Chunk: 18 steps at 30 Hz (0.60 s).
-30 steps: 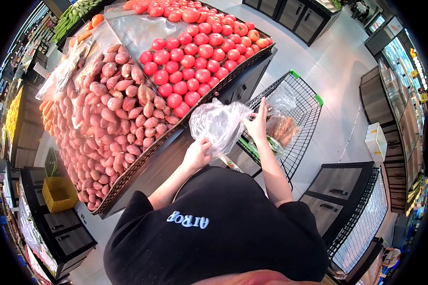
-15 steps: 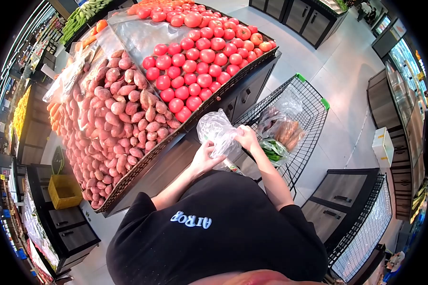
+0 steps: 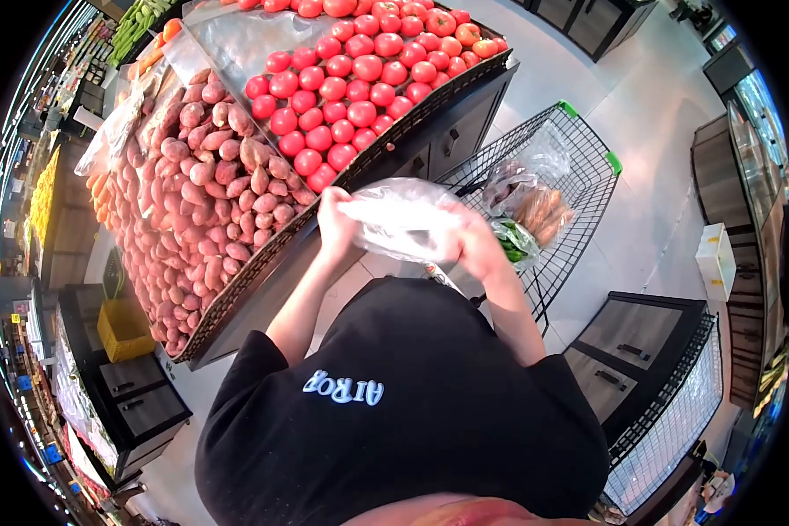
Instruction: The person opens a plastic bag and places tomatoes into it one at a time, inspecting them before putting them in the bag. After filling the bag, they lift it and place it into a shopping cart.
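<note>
And now the left hand point(image 3: 335, 221) and right hand point(image 3: 475, 240), seemingly pinched closed amid blur, stretch the previously bunched plastic bag point(image 3: 398, 216) wide!

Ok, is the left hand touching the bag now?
Touching. The head view shows the left hand gripping the near-left end of the bag, which spans across to the right hand.

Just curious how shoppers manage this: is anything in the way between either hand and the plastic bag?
Nothing visible: the left hand and right hand both hold the plastic bag, spread between them. The shopping cart stands beyond the right hand.
</note>
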Available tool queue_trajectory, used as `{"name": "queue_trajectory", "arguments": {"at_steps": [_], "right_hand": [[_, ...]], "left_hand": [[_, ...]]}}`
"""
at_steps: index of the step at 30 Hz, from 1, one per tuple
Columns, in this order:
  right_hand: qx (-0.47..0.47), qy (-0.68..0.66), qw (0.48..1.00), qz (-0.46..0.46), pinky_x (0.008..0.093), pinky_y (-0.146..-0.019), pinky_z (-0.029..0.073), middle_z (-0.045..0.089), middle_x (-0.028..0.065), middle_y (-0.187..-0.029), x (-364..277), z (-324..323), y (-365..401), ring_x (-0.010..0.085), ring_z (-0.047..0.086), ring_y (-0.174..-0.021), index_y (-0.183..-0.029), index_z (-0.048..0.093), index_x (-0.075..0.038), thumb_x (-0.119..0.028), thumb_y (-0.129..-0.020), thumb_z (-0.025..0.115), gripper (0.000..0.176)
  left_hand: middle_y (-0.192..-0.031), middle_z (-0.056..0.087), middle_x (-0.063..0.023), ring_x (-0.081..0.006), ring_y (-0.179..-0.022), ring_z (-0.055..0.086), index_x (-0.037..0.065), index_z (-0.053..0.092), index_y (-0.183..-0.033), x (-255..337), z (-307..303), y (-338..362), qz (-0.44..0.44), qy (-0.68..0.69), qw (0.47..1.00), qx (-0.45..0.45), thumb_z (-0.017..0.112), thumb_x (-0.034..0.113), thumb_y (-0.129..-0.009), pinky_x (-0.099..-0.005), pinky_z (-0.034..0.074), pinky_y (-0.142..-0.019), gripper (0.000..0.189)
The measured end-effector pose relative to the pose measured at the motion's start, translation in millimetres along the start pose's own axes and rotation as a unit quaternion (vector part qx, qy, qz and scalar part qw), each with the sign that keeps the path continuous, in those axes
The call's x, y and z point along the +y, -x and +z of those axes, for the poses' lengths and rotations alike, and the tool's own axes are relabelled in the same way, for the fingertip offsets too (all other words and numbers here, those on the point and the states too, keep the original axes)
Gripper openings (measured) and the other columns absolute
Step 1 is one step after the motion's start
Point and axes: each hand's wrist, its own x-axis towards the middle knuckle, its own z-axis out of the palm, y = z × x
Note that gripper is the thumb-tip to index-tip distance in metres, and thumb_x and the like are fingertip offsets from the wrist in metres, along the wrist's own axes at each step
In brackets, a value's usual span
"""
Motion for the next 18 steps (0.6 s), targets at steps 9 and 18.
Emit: {"name": "queue_trajectory", "arguments": {"at_steps": [9,18], "right_hand": [[0.303,0.311,0.861,-0.265,0.0310,-0.064,0.047,0.054,0.0002,-0.077,1,-32,-31,0.0125,0.050,-0.069,-0.125,0.064,-0.005,0.001,-0.083,0.073,0.044],[0.118,0.021,0.991,-0.058,0.0251,-0.077,0.052,0.071,0.0024,-0.095,-9,-92,-63,0.0095,0.065,-0.086,-0.111,0.072,0.004,0.001,-0.094,0.061,0.020]], "left_hand": [[-0.103,0.072,-0.0065,-0.0158,-0.096,0.067,-0.001,0.067,-0.114,49,5,-9,-0.158,0.330,0.928,-0.073,0.053,0.007,-0.100,-0.0323,0.054,-0.091,0.021],[-0.100,0.067,-0.0026,-0.0136,-0.092,0.062,-0.001,0.065,-0.110,82,-7,22,-0.202,0.134,0.937,-0.252,0.063,0.016,-0.093,-0.0283,0.050,-0.083,0.024]]}}
